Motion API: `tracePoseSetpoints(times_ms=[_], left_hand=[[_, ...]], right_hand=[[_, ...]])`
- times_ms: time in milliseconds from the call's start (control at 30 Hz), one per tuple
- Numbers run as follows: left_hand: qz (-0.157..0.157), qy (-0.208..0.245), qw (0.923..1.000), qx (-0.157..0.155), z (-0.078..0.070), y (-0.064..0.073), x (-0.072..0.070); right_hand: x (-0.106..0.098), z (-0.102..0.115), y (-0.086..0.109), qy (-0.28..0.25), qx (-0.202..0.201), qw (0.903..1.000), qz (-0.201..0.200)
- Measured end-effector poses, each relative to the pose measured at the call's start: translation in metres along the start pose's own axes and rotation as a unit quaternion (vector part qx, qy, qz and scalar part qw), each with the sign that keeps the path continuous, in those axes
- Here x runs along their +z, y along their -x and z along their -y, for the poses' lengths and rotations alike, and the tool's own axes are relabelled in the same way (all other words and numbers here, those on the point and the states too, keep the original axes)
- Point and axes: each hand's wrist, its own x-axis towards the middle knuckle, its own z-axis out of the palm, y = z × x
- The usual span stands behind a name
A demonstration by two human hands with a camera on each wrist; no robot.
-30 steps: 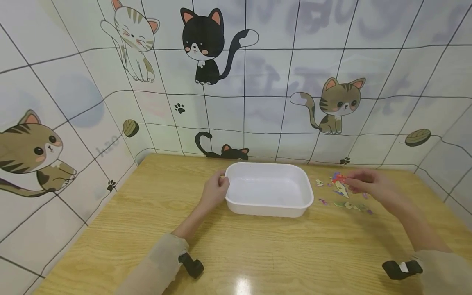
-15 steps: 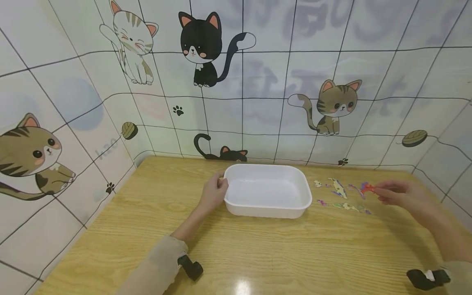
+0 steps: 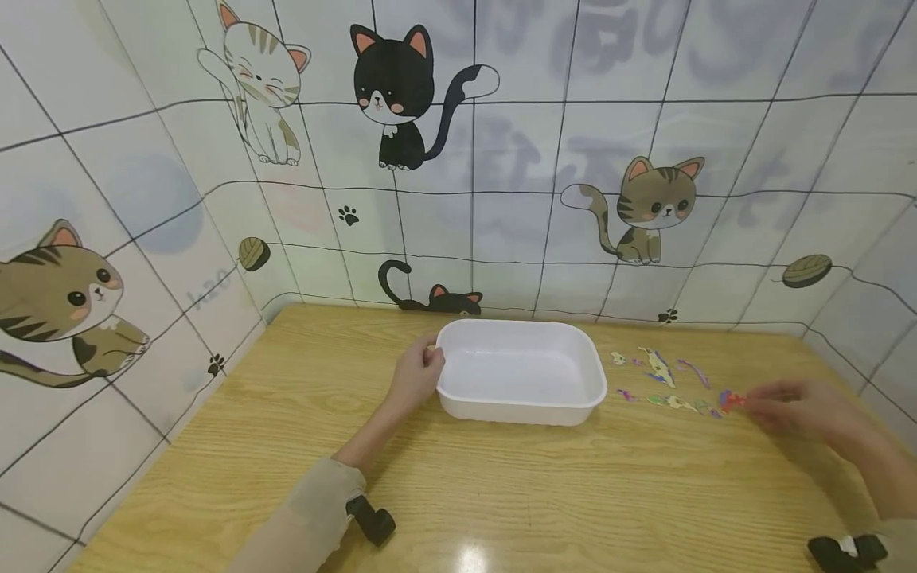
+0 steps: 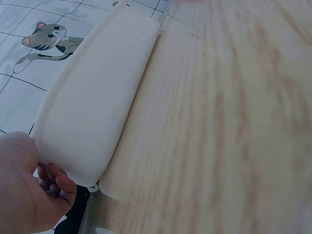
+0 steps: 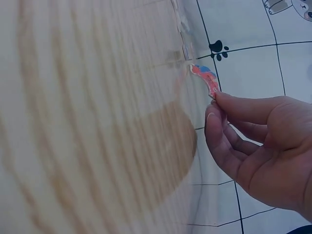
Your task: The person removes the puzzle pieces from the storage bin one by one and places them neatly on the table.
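Note:
A white rectangular plastic tub [image 3: 519,412] stands upright on the table, and its inside shows nothing in it. My left hand [image 3: 415,372] grips the tub's left rim, thumb on the near side, as the left wrist view also shows beside the tub's outer wall [image 4: 92,97]. To the right, my right hand [image 3: 809,410] pinches a small, flat, curved red-and-blue cut-out piece [image 5: 206,78] between thumb and fingertips. That piece is at the right end of the near row of small flat coloured pieces [image 3: 677,403]; whether it touches the table I cannot tell.
More flat pieces lie right of the tub, among them a long yellow-and-blue one [image 3: 659,368] and a thin purple one [image 3: 695,372]. A cat-patterned wall sheet [image 3: 530,223] rises behind and beside the wooden table [image 3: 501,493].
Holding the red-and-blue piece, my right hand has moved right and then nearer to me, away from the far pieces. My left hand and the tub have stayed in place.

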Motion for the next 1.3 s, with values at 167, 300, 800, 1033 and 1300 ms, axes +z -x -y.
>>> tracePoseSetpoints(times_ms=[167, 300, 800, 1033, 1300], left_hand=[[-0.001, 0.004, 1.0000, 0.003, -0.001, 0.000, 0.000], [-0.003, 0.004, 1.0000, -0.001, 0.000, -0.001, 0.000], [0.003, -0.006, 1.0000, -0.005, 0.000, -0.005, -0.001], [0.008, -0.011, 0.9999, -0.004, 0.000, -0.006, -0.003], [0.018, -0.006, 0.9996, -0.022, -0.002, -0.006, -0.006]], right_hand=[[-0.002, 0.000, -0.001, -0.009, 0.019, 0.9995, 0.022], [-0.003, 0.003, -0.002, 0.003, 0.027, 0.9993, 0.028], [-0.003, 0.008, -0.002, 0.027, 0.013, 0.9992, 0.025], [0.000, 0.007, -0.004, 0.063, -0.005, 0.9978, -0.020], [0.003, 0.020, -0.007, 0.068, -0.036, 0.9953, -0.059]])
